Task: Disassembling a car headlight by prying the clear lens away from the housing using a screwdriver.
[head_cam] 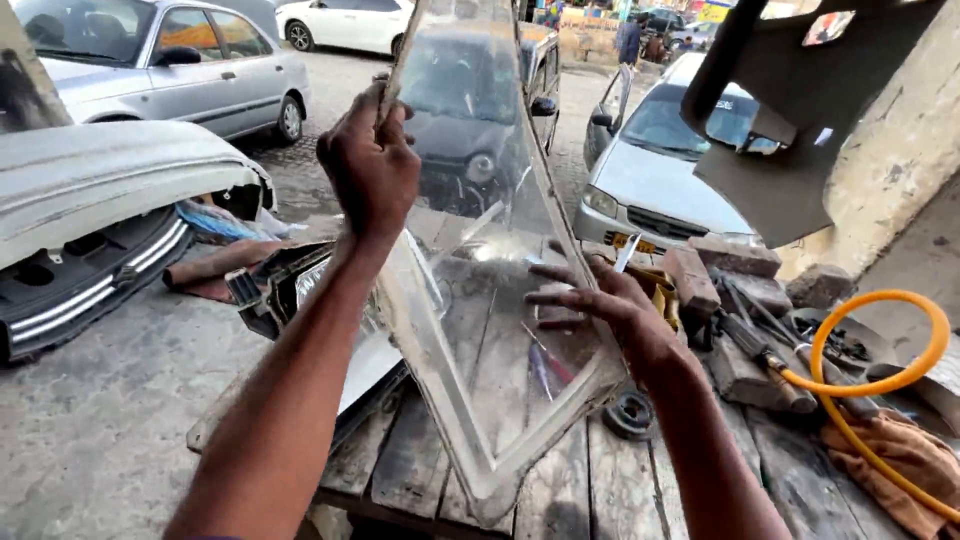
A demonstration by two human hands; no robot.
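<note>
Head view: I see clear plastic headlight cover (480, 250) held upright above wooden bench (590, 490), long axis running from top near left hand down toward me, narrow end pointing down at bench edge. My left hand (368, 165) closed tight on cover's upper left rim. My right hand (600, 300) spread flat, fingers (548, 272) pressing against cover's right side, not clasping. Headlight housing (290, 290) behind cover on bench. Yellow hose (880, 385) well right, beside bricks (720, 260).
</note>
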